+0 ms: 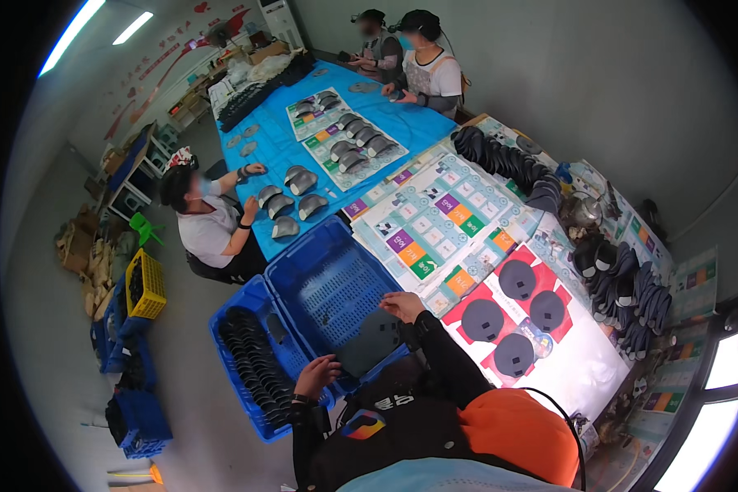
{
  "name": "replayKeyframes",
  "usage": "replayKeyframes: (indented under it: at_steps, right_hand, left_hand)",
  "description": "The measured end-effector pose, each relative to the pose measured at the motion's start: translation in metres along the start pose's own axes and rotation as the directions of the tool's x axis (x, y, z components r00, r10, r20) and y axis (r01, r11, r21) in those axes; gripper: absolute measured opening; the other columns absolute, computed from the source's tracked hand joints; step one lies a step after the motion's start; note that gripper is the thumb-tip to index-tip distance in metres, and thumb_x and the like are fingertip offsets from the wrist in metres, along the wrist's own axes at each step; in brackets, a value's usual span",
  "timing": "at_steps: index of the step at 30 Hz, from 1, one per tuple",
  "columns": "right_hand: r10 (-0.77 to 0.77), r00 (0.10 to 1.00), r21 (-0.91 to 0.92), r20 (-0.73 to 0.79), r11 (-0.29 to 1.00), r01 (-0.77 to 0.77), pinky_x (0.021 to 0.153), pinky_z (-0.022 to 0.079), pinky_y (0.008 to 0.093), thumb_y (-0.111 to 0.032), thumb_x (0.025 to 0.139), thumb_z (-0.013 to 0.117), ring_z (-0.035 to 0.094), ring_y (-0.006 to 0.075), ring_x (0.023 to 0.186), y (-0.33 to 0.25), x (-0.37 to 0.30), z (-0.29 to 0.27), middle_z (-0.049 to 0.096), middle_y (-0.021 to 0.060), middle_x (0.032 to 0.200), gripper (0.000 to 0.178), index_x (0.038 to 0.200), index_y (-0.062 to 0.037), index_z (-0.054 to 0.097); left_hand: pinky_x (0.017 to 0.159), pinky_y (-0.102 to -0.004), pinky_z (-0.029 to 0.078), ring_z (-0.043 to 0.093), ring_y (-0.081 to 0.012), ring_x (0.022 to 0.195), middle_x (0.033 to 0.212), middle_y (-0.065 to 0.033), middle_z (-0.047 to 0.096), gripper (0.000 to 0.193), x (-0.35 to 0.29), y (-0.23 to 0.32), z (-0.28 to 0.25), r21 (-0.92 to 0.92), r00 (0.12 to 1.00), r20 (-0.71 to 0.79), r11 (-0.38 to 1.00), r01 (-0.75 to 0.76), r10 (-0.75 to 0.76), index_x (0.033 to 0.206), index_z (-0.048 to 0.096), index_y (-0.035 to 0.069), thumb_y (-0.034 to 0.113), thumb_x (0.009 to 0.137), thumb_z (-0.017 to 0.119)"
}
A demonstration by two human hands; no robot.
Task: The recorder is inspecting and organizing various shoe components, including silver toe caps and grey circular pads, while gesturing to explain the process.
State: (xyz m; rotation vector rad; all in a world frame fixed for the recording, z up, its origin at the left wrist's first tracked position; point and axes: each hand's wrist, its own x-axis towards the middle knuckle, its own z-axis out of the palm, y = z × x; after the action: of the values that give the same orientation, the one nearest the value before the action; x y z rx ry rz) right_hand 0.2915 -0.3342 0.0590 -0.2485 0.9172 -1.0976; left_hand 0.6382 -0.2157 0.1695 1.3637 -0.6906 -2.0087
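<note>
Between my two hands, over the near end of a blue plastic crate (328,261), is a flat dark grey rounded piece (369,343) with small dark marks near its right side. Its left edge is pinched by my left hand (318,375). My right hand (403,307) has its fingers closed at the upper right edge of that piece. On the table to the right, several similar dark grey rounds (514,354) with black patches lie on a red and white sheet (582,361). A second blue crate (242,385) at the left holds a row of stacked dark pieces (258,361).
A blue-covered table (262,148) carries grey cap-like pieces (276,202) and printed sheets. One person (209,217) sits at its left side; two others (426,70) work at the far right. Dark stacked pieces (508,160) line the right table. A yellow basket (146,285) stands on the left floor.
</note>
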Motion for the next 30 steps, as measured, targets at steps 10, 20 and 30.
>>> replayKeyframes:
  at_steps: [10, 20, 30]
  right_hand:
    - [0.044, 0.997, -0.047, -0.060, 0.998, -0.047, 0.072, 0.059, 0.0307, -0.003, 0.094, 0.061, 0.070, 0.0238, 0.080, -0.017, -0.017, -0.009, 0.065, 0.0113, 0.087, 0.006, 0.098, 0.0003, 0.063]
    - [0.006, 0.998, -0.110, -0.060, 0.994, -0.012, 0.070, 0.059, 0.0336, -0.002, 0.091, 0.049, 0.072, 0.0280, 0.083, -0.035, -0.031, -0.002, 0.061, 0.0128, 0.092, 0.019, 0.105, 0.0051, 0.059]
    - [0.042, 0.997, -0.130, -0.062, 0.990, -0.049, 0.072, 0.059, 0.0317, -0.002, 0.093, 0.049, 0.070, 0.0259, 0.084, -0.036, -0.028, 0.000, 0.062, 0.0128, 0.091, 0.016, 0.105, 0.0048, 0.059]
  left_hand:
    - [0.075, -0.0294, 0.055, 0.069, -0.0176, 0.088, 0.106, -0.0094, 0.072, 0.032, 0.024, 0.006, 0.016, 0.015, 0.998, 0.054, 0.999, 0.031, -0.032, 0.133, 0.057, 0.002, 0.019, 0.106, 0.054]
    - [0.078, -0.0296, 0.055, 0.068, -0.0154, 0.088, 0.106, -0.0079, 0.072, 0.031, 0.041, 0.001, 0.012, 0.061, 0.997, 0.064, 0.998, 0.027, -0.031, 0.130, 0.059, 0.002, 0.021, 0.106, 0.055]
    - [0.079, -0.0289, 0.055, 0.069, -0.0149, 0.089, 0.108, -0.0076, 0.072, 0.031, 0.041, 0.006, 0.019, 0.111, 0.998, 0.044, 0.993, 0.045, -0.050, 0.131, 0.060, 0.003, 0.022, 0.106, 0.056]
